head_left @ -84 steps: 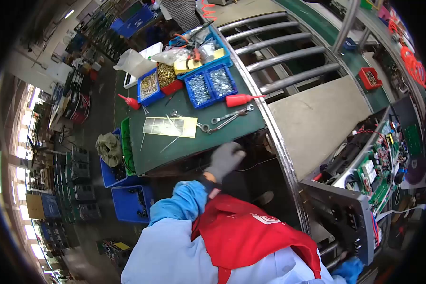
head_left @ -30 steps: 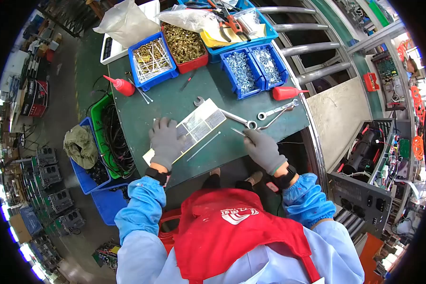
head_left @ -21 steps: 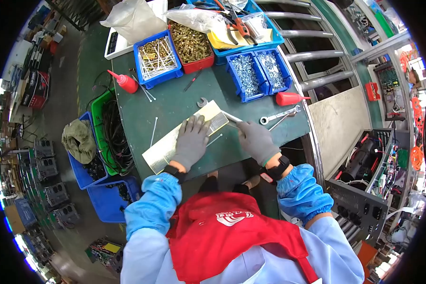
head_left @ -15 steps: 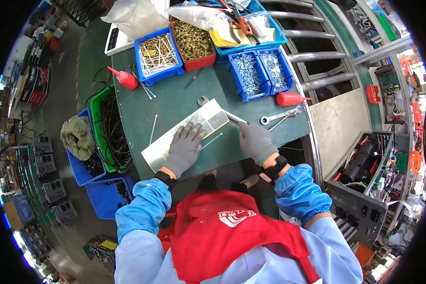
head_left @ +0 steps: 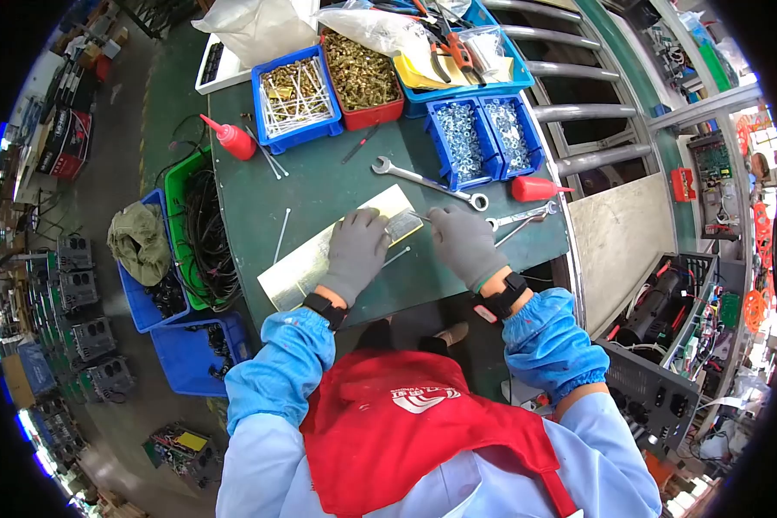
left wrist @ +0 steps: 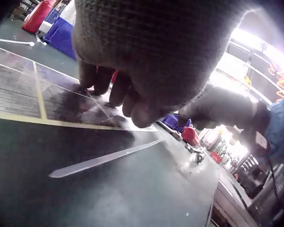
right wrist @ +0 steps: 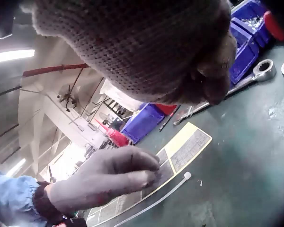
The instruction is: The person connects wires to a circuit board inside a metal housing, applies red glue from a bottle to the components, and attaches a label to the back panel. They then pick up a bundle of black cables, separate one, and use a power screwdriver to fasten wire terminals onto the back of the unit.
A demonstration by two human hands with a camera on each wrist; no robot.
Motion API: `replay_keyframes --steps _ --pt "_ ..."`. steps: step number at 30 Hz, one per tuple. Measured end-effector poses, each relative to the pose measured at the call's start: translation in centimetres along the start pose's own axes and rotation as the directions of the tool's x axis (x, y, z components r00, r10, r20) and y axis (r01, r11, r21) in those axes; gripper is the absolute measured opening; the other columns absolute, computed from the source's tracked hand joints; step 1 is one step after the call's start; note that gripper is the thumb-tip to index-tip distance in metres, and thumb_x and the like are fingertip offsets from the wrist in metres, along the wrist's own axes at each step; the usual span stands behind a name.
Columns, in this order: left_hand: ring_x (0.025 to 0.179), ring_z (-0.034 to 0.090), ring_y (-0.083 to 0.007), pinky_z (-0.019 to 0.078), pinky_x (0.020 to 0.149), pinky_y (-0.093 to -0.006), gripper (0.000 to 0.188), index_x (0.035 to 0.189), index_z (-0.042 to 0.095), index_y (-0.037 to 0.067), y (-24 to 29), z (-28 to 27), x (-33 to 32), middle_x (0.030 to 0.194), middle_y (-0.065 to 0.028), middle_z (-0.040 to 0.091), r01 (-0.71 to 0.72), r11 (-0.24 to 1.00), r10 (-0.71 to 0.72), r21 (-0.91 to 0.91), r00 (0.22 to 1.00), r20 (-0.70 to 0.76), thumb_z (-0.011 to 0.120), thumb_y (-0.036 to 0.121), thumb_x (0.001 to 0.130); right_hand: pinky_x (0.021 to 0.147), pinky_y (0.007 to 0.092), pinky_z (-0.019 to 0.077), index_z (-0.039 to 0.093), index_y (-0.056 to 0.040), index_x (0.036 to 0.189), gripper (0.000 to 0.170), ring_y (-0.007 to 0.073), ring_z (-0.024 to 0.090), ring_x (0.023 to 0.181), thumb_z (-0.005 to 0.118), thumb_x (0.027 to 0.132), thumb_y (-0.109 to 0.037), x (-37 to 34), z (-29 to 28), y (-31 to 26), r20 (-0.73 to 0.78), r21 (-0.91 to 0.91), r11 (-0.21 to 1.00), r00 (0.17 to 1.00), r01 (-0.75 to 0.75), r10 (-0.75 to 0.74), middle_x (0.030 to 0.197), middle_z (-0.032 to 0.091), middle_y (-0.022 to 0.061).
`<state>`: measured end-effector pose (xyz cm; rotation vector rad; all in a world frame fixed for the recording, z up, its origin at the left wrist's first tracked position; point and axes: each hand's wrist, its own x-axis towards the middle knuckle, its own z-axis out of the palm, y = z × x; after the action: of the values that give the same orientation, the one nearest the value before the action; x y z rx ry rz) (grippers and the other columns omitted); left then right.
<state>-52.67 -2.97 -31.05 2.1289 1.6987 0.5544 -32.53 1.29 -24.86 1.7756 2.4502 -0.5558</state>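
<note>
My gloved left hand (head_left: 356,249) rests with extended fingers on a silvery label sheet (head_left: 298,266) with yellow borders. The sheet lies slanted on the green tabletop, and its printed panels show in the right wrist view. My gloved right hand (head_left: 464,247) is at the sheet's right end, fingers curled, pinching a thin pointed metal tool (head_left: 418,215) mostly hidden by the glove. A combination wrench (head_left: 427,182) lies just beyond the sheet. More wrenches (head_left: 527,216) lie right of my right hand. A white cable tie (left wrist: 104,160) lies along the sheet's near edge.
Blue bins of washers and nuts (head_left: 457,142), a red bin of brass fasteners (head_left: 363,78) and a blue bin with cable ties (head_left: 295,95) line the back. Red squeeze bottles (head_left: 233,140) stand or lie nearby. Rollers (head_left: 587,112) and an opened chassis (head_left: 656,302) are at right.
Both hands have come over the table; my left hand has settled on the sheet, which has turned and shifted. The combination wrench has moved away from the sheet, toward the bins.
</note>
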Motion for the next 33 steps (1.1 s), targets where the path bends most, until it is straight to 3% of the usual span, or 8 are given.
replay_keyframes --steps 2,5,11,16,19,28,33 --pt "0.117 0.053 -0.0286 0.0433 0.097 -0.0451 0.029 0.109 0.067 0.012 0.3 1.1 1.5 0.121 -0.005 0.062 -0.017 1.0 0.017 -0.008 0.998 -0.06 0.068 0.022 0.081 0.072 0.0458 0.0537 0.067 -0.0126 0.104 0.019 0.034 0.067 0.084 0.054 0.09 -0.016 0.3 0.9 0.6 -0.024 -0.043 0.997 0.997 0.067 -0.068 0.095 0.065 0.0121" --pt "0.119 0.052 -0.0282 0.043 0.097 -0.0452 0.033 0.113 0.068 0.014 0.4 2.3 2.8 0.126 -0.0045 0.061 -0.027 0.996 0.026 0.089 1.0 0.009 0.068 0.024 0.081 0.071 0.0442 0.0542 0.067 -0.0129 0.102 0.017 0.032 0.067 0.086 0.056 0.089 -0.016 1.0 1.5 0.9 0.011 -0.114 0.991 0.997 0.076 -0.075 0.096 0.065 0.0102" --pt "0.124 0.048 -0.0258 0.0397 0.105 -0.0504 0.033 0.113 0.069 0.016 0.5 2.6 2.9 0.129 -0.0014 0.059 0.017 0.995 -0.022 0.098 0.999 0.048 0.07 0.025 0.081 0.073 0.0434 0.055 0.066 -0.0118 0.101 0.016 0.0316 0.068 0.089 0.056 0.089 -0.017 1.1 0.8 0.6 0.074 -0.141 0.988 0.996 0.059 -0.049 0.099 0.066 0.0092" --pt "0.119 0.051 -0.0263 0.0428 0.097 -0.0444 0.034 0.114 0.068 0.015 0.6 2.5 3.0 0.127 -0.0025 0.06 -0.015 0.991 0.012 0.135 1.0 0.02 0.069 0.025 0.082 0.073 0.0439 0.0554 0.066 -0.0115 0.102 0.017 0.0317 0.069 0.089 0.055 0.09 -0.017 1.3 0.3 0.4 0.114 -0.181 0.982 0.993 0.048 -0.027 0.101 0.066 0.0093" --pt "0.12 0.05 -0.026 0.0428 0.097 -0.0446 0.034 0.114 0.068 0.015 0.6 2.5 2.9 0.127 -0.0024 0.06 -0.01 0.992 0.007 0.125 1.0 0.02 0.069 0.025 0.081 0.083 0.0426 0.0554 0.068 -0.0099 0.108 0.023 0.0296 0.067 0.105 0.057 0.088 -0.012 1.5 -1.0 -0.5 0.247 -0.161 0.987 0.967 -0.019 0.059 0.116 0.065 0.0108" --pt "0.123 0.049 -0.0267 0.0423 0.099 -0.0451 0.037 0.116 0.067 0.015 0.4 2.5 3.0 0.128 -0.0028 0.059 -0.015 0.995 0.011 0.101 0.999 0.034 0.07 0.024 0.08 0.08 0.0424 0.0559 0.07 -0.0082 0.103 0.021 0.0306 0.069 0.099 0.056 0.087 -0.012 1.3 -1.0 0.0 0.198 -0.148 0.989 0.98 0.03 0.0 0.111 0.066 0.0113" --pt "0.127 0.047 -0.0282 0.0422 0.101 -0.0462 0.042 0.119 0.065 0.015 -0.1 2.6 2.8 0.132 -0.0039 0.057 -0.013 0.999 0.01 0.044 0.998 0.063 0.069 0.022 0.079 0.079 0.0462 0.0544 0.069 -0.0072 0.101 0.022 0.036 0.068 0.091 0.054 0.09 -0.019 0.8 -0.6 0.2 0.199 -0.051 0.997 0.978 -0.05 0.059 0.1 0.069 0.0154"
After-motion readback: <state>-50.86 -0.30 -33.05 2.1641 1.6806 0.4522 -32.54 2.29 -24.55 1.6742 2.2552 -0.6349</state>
